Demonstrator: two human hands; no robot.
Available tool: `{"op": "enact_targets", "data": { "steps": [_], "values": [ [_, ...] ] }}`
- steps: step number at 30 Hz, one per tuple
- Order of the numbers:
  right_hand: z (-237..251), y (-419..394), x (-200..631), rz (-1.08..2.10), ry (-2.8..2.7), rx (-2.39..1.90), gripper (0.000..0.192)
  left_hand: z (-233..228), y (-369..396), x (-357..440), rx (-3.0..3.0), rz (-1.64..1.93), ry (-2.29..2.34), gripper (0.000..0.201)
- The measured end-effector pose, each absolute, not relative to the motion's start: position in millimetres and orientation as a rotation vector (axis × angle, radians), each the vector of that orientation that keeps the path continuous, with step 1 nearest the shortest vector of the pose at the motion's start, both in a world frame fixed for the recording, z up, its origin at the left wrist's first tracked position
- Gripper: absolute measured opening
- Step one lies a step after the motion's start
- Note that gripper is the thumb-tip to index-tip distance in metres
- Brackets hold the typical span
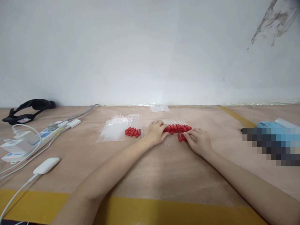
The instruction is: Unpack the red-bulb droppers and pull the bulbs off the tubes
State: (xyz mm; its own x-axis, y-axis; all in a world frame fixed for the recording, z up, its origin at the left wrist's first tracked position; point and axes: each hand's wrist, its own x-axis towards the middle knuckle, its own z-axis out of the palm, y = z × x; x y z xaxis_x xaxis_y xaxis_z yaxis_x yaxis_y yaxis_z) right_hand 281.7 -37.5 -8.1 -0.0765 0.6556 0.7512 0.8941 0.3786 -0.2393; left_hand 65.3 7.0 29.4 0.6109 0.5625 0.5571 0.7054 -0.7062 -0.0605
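Note:
A row of clear glass droppers with red rubber bulbs (178, 127) lies on the wooden table (164, 168), far centre. My left hand (156, 132) rests on the left end of the row, fingers curled over the droppers. My right hand (198, 141) sits at the right end, fingertips touching two loose red bulbs (181, 137) just in front of the row. A second small group of red-bulbed droppers (132, 131) lies to the left, beside a stack of clear plastic zip bags (117, 128).
A white power strip with plugs and cables (35, 139) and a white adapter (46, 165) lie at left. A black strap (28, 109) is by the wall. One small clear bag (159, 108) lies near the wall. A blue object (276, 131) is at right. Yellow tape edges the table front.

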Motion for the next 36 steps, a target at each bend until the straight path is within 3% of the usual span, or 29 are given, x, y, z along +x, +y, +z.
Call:
{"op": "enact_targets", "data": {
  "steps": [5, 15, 18, 25, 30, 36],
  "values": [
    [-9, -37, 281, -0.361, -1.805, -1.388, 0.031, 21, 22, 71, -2.593, -0.779, -0.992, 0.009],
    [-11, -35, 283, -0.277, -1.757, -1.347, 0.029, 26, -16, 43, -2.577, -1.553, -0.939, 0.012],
    [-7, -38, 276, -0.349, -1.768, -1.253, 0.022, 26, -39, 20, -2.612, -1.549, -0.917, 0.013],
    [4, -58, 240, -0.506, -2.166, -1.011, 0.038, 17, -57, -5, -2.84, -1.471, -0.902, 0.012],
    [0, -62, 225, -0.448, -2.277, -0.948, 0.022, 16, -59, -1, -2.937, -1.412, -0.875, 0.015],
    [-3, -69, 215, -0.3, -2.28, -0.945, 0.024, 9, -58, 5, -2.899, -1.189, -0.816, 0.026]
  ]
}}
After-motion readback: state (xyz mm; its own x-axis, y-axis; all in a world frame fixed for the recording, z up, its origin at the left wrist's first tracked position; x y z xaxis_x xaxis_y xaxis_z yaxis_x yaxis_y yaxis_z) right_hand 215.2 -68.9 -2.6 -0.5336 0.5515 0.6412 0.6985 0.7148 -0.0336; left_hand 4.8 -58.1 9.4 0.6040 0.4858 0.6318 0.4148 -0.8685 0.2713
